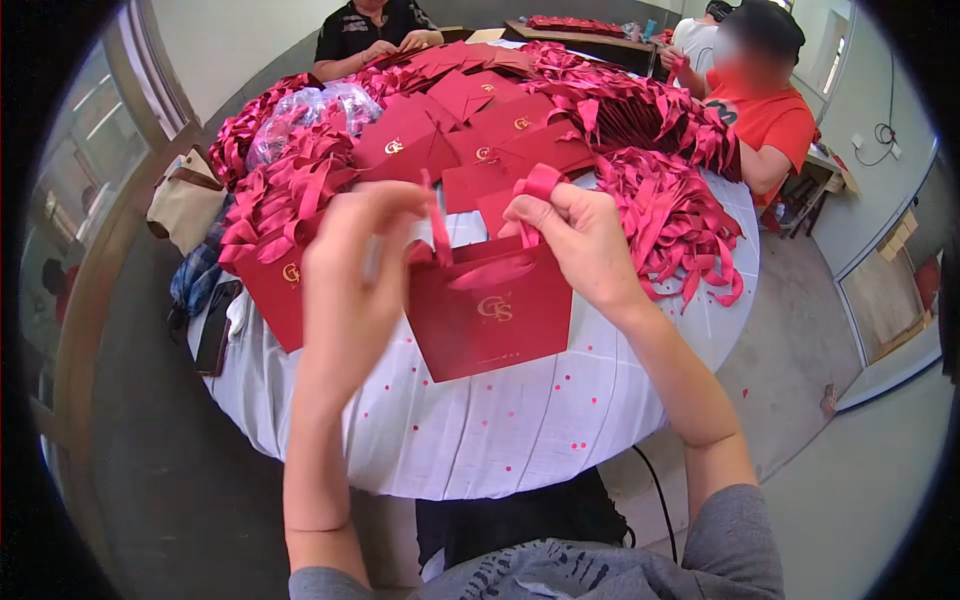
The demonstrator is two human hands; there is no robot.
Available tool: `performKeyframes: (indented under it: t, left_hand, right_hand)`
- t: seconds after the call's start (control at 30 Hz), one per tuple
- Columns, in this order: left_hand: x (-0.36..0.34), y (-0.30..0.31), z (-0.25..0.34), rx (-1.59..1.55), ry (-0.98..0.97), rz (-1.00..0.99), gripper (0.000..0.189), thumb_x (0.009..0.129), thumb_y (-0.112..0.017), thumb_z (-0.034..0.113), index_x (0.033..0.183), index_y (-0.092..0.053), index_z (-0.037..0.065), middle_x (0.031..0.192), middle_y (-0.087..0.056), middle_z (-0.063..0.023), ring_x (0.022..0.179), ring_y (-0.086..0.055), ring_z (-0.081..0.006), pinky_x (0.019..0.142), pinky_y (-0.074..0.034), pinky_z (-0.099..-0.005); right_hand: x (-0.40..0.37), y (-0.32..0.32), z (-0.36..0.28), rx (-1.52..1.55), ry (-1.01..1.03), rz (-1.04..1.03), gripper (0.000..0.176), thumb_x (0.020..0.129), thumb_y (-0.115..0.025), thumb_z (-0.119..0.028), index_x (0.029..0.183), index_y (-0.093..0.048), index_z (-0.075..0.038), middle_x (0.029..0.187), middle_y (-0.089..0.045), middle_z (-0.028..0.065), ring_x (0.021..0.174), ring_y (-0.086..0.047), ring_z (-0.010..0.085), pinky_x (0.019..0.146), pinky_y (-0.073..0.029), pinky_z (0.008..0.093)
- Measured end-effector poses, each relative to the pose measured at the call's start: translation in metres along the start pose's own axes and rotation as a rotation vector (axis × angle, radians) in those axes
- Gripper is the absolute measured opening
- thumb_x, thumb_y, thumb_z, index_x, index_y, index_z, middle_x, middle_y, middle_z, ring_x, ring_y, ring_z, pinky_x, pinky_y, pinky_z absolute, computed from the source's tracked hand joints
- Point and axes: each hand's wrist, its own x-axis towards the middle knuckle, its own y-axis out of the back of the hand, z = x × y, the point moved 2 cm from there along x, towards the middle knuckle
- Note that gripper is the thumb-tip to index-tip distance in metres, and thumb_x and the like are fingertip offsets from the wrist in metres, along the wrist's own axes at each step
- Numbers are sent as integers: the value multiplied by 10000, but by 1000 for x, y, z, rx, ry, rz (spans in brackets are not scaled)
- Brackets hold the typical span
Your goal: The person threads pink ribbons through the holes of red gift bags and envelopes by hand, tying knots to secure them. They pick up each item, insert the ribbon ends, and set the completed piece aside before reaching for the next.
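Note:
A dark red paper gift bag (492,335) with a gold logo stands upright before me, near the front of the table. My right hand (575,230) is closed at the bag's upper right, a pink-red ribbon (540,181) looped over its pinched fingers. To the left of the bag is my left hand (362,265), smeared by motion, its fingers curved toward the bag's top edge. A strip of ribbon (437,225) rises close to those fingertips; whether they grip it I cannot make out. Another ribbon lies across the bag's front below the rim.
Flat red bags (405,150) overlap across the table's middle. Heaps of ribboned bags (675,225) lie right and left, with clear plastic (315,115) among the left ones. Small red dots scatter over the white tablecloth (470,430). A phone (215,335) lies at the left edge. Other people (765,110) sit around.

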Motion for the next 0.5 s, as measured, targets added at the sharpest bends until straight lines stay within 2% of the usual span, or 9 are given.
performKeyframes:
  t: [0.03,0.1,0.13,0.2,0.23,0.37,0.43,0.47,0.5]
  left_hand:
    - [-3,9,-4,-52,161,81,92,905,-530,34,957,-589,-13,788,-600,-113,752,-600,-196,685,-459,-278]
    - [-13,18,-17,114,322,-50,216,948,-510,176,935,-577,-29,744,-589,-121,701,-583,-194,666,-447,-294]
    - [-20,17,-28,163,345,-187,374,1006,-405,259,891,-589,-46,775,-599,-37,734,-536,-101,681,-435,-254]
    - [-27,9,-35,-16,460,-268,449,999,-416,316,834,-601,-58,750,-612,-40,701,-528,-92,657,-432,-264]
    - [-24,6,-35,-38,595,-346,506,983,-443,367,808,-625,-72,708,-617,-27,683,-525,-81,645,-431,-257]
    - [-15,-11,-38,-111,638,-501,408,951,-528,300,848,-657,-73,683,-614,19,677,-523,-44,608,-438,-237]
    - [-11,-16,-39,-258,495,-406,341,878,-603,271,839,-658,-63,629,-623,-101,629,-584,-115,592,-459,-298]
    - [-9,-18,-39,-259,495,-404,341,878,-603,271,839,-658,-63,629,-623,-101,629,-584,-115,592,-459,-298]
    - [-7,-19,-38,-130,488,-402,276,857,-608,213,845,-665,-57,683,-648,-141,660,-624,-172,611,-475,-311]
  right_hand:
    - [-1,1,-2,28,-32,0,181,897,-572,-103,848,-651,52,695,-660,62,650,-598,77,611,-469,221]
    - [-5,1,-2,38,-60,-52,176,910,-564,-102,869,-646,48,731,-662,57,683,-605,75,641,-479,216]
    - [-6,-1,-2,45,-83,-99,171,923,-556,-100,889,-641,44,766,-664,51,716,-613,72,672,-489,210]
    - [-7,-7,-2,45,-79,-121,170,922,-557,-101,880,-642,40,760,-661,43,712,-609,68,665,-485,209]
    - [-8,-8,-3,35,-71,-134,169,921,-559,-102,871,-643,36,753,-658,36,707,-605,65,658,-480,208]
    - [-11,-11,-4,-81,-73,-139,166,916,-561,-99,854,-644,30,737,-647,19,689,-587,58,642,-470,208]
    - [-13,-12,-1,-127,-43,-124,158,907,-567,-92,847,-643,32,724,-639,13,675,-573,55,621,-456,215]
    - [-15,-13,0,-127,-43,-126,158,907,-567,-92,847,-643,32,724,-639,13,675,-573,55,621,-456,215]
    - [-16,-14,0,-173,-17,-111,157,904,-567,-89,844,-641,35,714,-635,14,664,-564,55,616,-451,219]
